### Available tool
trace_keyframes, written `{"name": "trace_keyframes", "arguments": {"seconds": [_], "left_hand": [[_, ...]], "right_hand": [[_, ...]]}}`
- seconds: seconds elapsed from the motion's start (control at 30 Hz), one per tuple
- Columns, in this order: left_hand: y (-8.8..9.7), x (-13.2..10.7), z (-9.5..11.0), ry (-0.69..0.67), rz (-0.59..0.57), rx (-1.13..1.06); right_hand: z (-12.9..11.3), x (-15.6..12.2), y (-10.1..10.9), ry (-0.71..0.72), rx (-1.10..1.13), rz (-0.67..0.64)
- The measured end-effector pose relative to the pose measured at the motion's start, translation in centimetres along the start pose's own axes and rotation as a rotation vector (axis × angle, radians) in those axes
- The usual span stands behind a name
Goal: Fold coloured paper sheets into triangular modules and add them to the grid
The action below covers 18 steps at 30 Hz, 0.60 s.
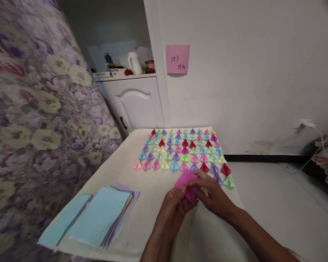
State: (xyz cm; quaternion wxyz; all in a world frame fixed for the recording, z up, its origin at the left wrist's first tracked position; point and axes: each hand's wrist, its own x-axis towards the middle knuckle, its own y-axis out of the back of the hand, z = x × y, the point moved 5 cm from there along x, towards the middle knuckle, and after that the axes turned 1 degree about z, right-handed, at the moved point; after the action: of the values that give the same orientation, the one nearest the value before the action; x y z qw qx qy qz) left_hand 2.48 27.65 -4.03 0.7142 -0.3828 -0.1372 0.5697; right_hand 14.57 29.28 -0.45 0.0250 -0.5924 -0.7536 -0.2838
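Both hands are in over the near end of the cream tabletop (153, 182), and between them sits a bright pink paper sheet (185, 179). The left hand (172, 209) comes up from below, thumb and fingers (182, 190) pinched on the sheet's lower left edge. The right hand (214, 196) closes in from the right, its fingers pressed together on the lower right part of the paper. A fold appears to tuck under there, though the knuckles hide the crease itself.

The sheet is held just above the tabletop and tilted, with its free corner pointing up and away toward the far rows. Its longer edge runs from lower left to upper right. Both hands touch it, and the right one covers more of it.

Just beyond the fingers lies a grid of small folded paper pyramids (184, 149) in red, green, blue, purple, pink and yellow. The nearest row is just beside the sheet's upper edge. Well off to the left is a stack of flat coloured paper sheets (104, 214), light blue on top, with a separate light blue sheet (64, 220) beside it. Up on the white wall there's a pink sticky note (177, 59).
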Motion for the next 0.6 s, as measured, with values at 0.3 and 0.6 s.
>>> {"name": "trace_keyframes", "arguments": {"seconds": [0.3,0.6], "left_hand": [[1.3,0.8,-0.4,-0.011,0.172,0.181],[1.4,0.6,-0.4,-0.066,0.231,0.355]], "right_hand": [[1.3,0.2,0.5,-0.179,0.373,-0.013],[4.4,-0.1,-0.7,-0.459,0.539,0.130]]}}
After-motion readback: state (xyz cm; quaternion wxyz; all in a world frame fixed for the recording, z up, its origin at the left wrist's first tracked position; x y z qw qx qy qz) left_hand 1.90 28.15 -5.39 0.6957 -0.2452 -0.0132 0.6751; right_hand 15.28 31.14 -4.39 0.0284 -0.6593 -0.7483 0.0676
